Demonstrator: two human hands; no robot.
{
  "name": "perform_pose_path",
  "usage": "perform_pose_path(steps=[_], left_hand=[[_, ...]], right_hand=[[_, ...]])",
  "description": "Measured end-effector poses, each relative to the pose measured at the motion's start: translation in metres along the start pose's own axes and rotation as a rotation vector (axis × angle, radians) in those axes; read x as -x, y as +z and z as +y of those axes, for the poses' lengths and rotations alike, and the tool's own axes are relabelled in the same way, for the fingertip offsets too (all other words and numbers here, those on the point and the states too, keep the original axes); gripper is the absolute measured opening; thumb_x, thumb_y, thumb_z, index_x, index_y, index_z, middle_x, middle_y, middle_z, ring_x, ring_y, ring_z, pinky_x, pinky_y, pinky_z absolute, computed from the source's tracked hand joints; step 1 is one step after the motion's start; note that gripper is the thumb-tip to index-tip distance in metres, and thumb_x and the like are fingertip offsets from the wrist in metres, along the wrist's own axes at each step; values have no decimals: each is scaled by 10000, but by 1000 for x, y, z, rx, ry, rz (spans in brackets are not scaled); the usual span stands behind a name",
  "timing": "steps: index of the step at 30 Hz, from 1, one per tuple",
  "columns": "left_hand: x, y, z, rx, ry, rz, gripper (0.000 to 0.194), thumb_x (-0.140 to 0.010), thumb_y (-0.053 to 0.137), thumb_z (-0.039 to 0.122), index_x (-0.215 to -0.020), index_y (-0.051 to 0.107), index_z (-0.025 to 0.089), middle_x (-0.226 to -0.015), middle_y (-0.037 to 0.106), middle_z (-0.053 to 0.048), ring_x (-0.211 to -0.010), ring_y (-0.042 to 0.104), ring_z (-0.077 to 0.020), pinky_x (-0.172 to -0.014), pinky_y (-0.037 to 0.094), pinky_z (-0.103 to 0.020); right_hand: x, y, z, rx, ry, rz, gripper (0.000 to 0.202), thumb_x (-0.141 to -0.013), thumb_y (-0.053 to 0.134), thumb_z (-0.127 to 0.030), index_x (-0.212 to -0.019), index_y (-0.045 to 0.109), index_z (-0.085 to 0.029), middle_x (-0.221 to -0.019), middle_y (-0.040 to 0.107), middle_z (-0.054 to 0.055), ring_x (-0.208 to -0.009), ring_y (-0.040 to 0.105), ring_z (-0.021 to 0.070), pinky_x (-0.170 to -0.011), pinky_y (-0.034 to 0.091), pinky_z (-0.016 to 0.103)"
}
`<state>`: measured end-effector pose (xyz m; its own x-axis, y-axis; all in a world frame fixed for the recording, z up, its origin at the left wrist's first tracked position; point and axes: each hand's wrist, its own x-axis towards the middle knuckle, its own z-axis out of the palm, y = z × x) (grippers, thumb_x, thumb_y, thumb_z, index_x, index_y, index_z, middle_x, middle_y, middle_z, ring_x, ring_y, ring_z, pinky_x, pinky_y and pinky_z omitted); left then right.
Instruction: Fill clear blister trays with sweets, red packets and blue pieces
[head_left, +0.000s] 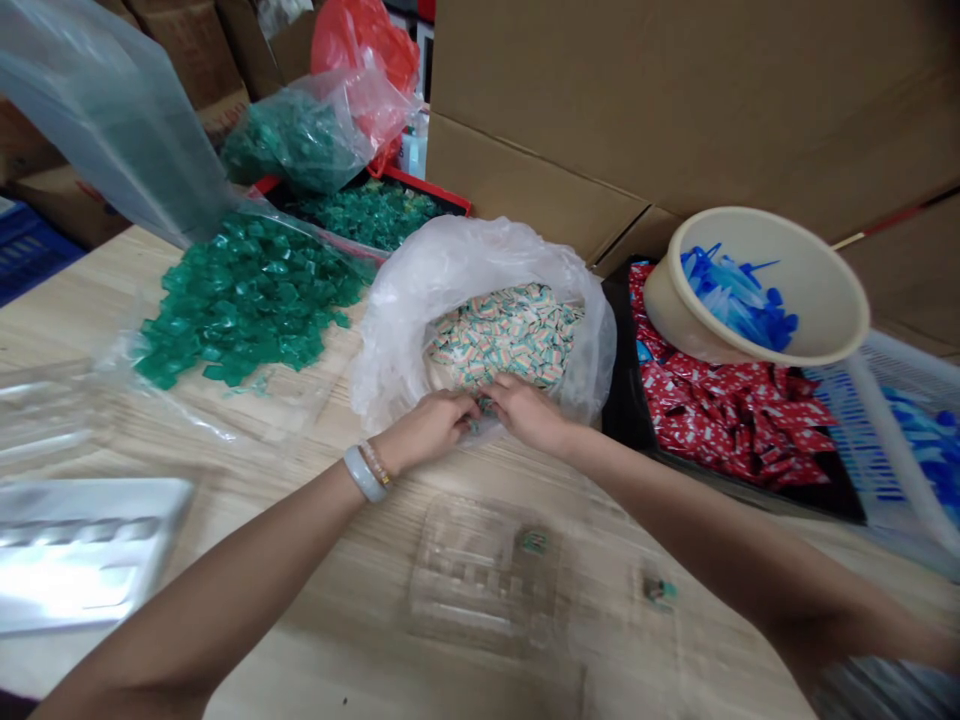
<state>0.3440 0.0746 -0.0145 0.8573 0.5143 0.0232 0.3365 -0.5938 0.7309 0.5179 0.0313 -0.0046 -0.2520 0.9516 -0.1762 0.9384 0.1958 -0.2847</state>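
Note:
Both hands meet at the near edge of a white plastic bag point(480, 245) whose mouth is rolled back. Inside lie many small patterned pieces point(510, 335) in white, green and orange. My left hand point(431, 428), with bracelets at its wrist, has its fingers curled at the bag's rim. Close beside it, my right hand point(525, 408) bends its fingers over the nearest pieces. The fingertips of both are bunched together, and whatever is between them is too small to make out. Nearer me lies a clear plastic tray point(480, 575), blurred, with one small piece in it.
Green translucent pieces point(255, 290) are heaped on plastic at left, before a red-edged tray point(375, 210). At right, a cream tub point(817, 290) of blue items stands over red packets point(735, 410). A cardboard box point(637, 110) walls the back. Stacked clear trays point(82, 550) lie left.

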Motion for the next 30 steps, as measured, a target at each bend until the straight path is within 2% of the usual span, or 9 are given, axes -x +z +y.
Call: perform_pose_path(steps=[5,12,16,20,22,24,26,28,30], left_hand=[[3,0,-1,19,4,37,202,-747,475,77,-877,609,154,-898,638,-55,-844,570,-155,-793,427,-262],[1,3,0,-72,57,19,218,-745,476,82,-887,618,168,-879,642,-51,-856,568,-166,-816,420,-279],[-5,-1,1,-84,43,37,228,-758,448,90,-891,618,164,-900,642,-51,-868,571,-162,-815,427,-267],[-10,-9,2,-197,-56,160,276,-785,399,116,-968,603,151,-947,636,-81,-892,572,-186,-816,431,-289],[-14,-10,-3,-332,-77,119,270,-801,384,159,-944,613,153,-912,636,-87,-843,579,-202,-795,436,-313],[-20,-7,-13,-422,-7,51,277,-816,374,207,-967,605,177,-893,632,-62,-807,580,-192,-778,440,-306],[-28,-4,-20,-488,17,32,271,-822,363,252,-915,610,192,-853,631,-59,-776,584,-199,-752,445,-311],[-33,-4,-19,-542,3,39,282,-821,349,289,-891,605,193,-838,629,-65,-787,586,-220,-743,448,-324],[-33,-6,-4,-576,-50,94,300,-817,343,325,-894,598,187,-835,625,-66,-816,584,-239,-755,447,-337]], right_hand=[[8,8,7,-25,-72,146,208,-744,464,-81,-881,587,-177,-918,529,78,-907,463,193,-806,386,325],[12,14,11,-71,-88,130,202,-735,474,-82,-883,586,-162,-888,565,72,-897,478,186,-819,382,327],[8,15,11,-83,-74,109,174,-745,485,-99,-857,604,-159,-892,566,69,-906,483,182,-815,381,312],[7,7,-4,-32,74,119,181,-758,474,-110,-867,600,-179,-921,579,69,-923,487,191,-810,377,311],[7,3,-15,-18,185,160,180,-782,461,-150,-905,587,-187,-959,581,71,-906,499,184,-788,381,296],[5,0,-24,-14,256,217,186,-803,439,-187,-933,573,-181,-950,594,68,-881,511,174,-768,383,275],[5,-3,-29,-26,328,287,190,-810,428,-202,-934,569,-177,-943,608,50,-859,514,160,-735,388,254],[18,-8,-29,-80,390,395,190,-811,433,-216,-936,572,-180,-942,618,16,-847,512,138,-718,386,229],[49,-15,-21,-222,441,520,177,-798,472,-237,-926,583,-184,-914,628,-15,-822,514,117,-708,384,207]])
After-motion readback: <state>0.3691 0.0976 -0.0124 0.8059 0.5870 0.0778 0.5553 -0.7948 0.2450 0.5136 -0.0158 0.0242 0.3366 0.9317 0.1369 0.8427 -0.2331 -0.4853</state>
